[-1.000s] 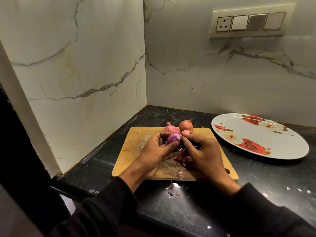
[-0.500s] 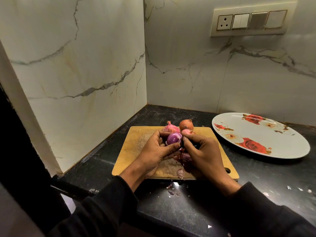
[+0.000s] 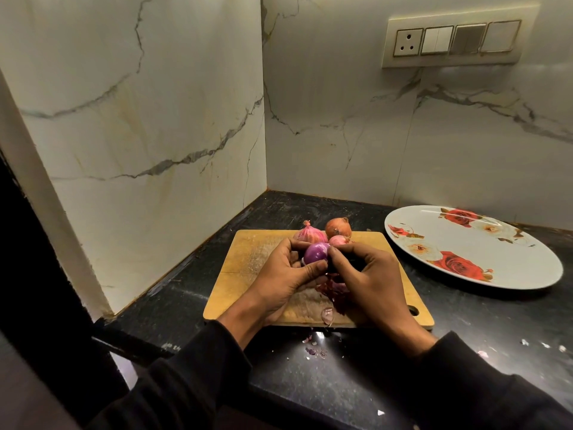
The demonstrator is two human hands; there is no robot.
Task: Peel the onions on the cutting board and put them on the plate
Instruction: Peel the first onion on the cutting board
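Note:
A glossy purple onion [image 3: 315,252], partly peeled, is held above the wooden cutting board [image 3: 248,262]. My left hand [image 3: 283,274] grips it from the left, thumb under it. My right hand [image 3: 369,280] pinches at its right side, with dark red skin [image 3: 330,288] hanging below the fingers. At the board's far edge lie a pink onion [image 3: 308,233], an orange-brown onion [image 3: 338,227] and a small pink one [image 3: 338,240], all with skin on. The white plate with red roses [image 3: 474,246] sits to the right with nothing on it.
A loose skin piece [image 3: 327,315] lies at the board's near edge, and small scraps [image 3: 314,350] dot the black counter in front. Marble walls close the corner at left and behind. A switch panel [image 3: 452,41] is on the back wall.
The hands stay on the purple onion with only slight finger shifts. The hanging red skin has dropped a little lower under my right hand.

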